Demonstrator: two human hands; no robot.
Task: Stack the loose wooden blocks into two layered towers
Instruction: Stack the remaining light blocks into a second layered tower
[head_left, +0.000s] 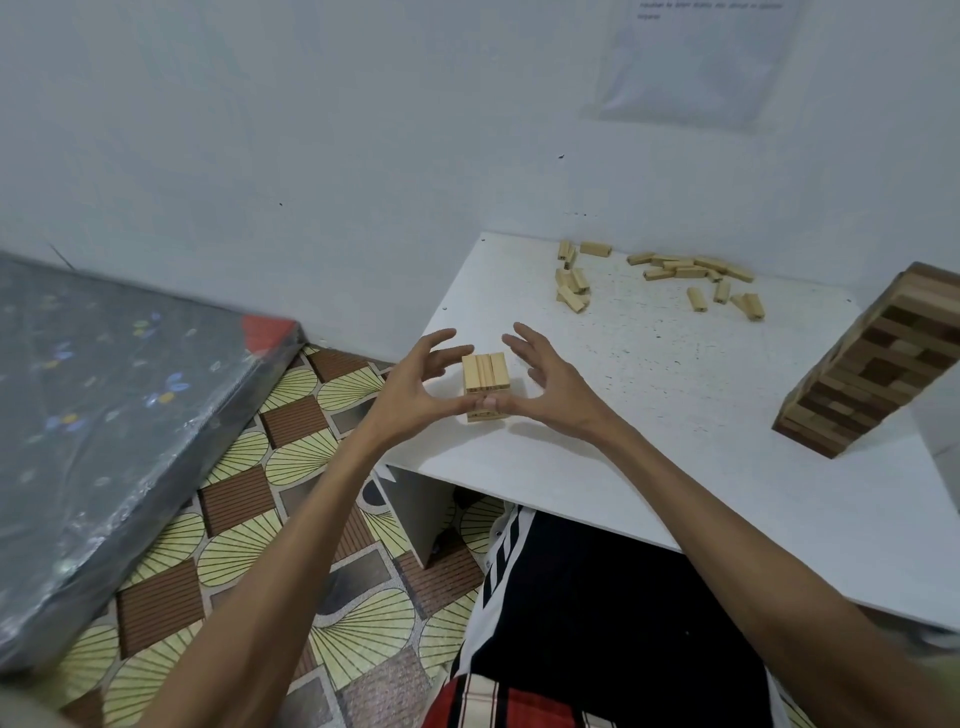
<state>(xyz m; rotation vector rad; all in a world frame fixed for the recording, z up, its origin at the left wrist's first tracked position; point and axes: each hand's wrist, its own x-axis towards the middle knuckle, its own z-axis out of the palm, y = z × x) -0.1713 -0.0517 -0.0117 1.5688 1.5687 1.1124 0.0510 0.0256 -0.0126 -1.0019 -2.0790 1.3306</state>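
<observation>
Near the left front corner of the white table (649, 441) stands your small stack of pale wooden blocks (485, 371). Its top layer is three blocks side by side, with at least one more layer beneath. Your left grip (415, 387) and right grip (550, 387) flank it, fingers spread and loosely curved on either side, clasping nothing. Both thumb tips meet at the front face of the stack, just under the top layer. Well apart, toward the far edge by the wall, the loose blocks (685, 271) lie scattered flat in small clusters. At the table's right side a tall tower of darker blocks (872, 364) stands. Off to your left, a plastic-wrapped mattress (119, 395) lies on the patterned floor (291, 499).
</observation>
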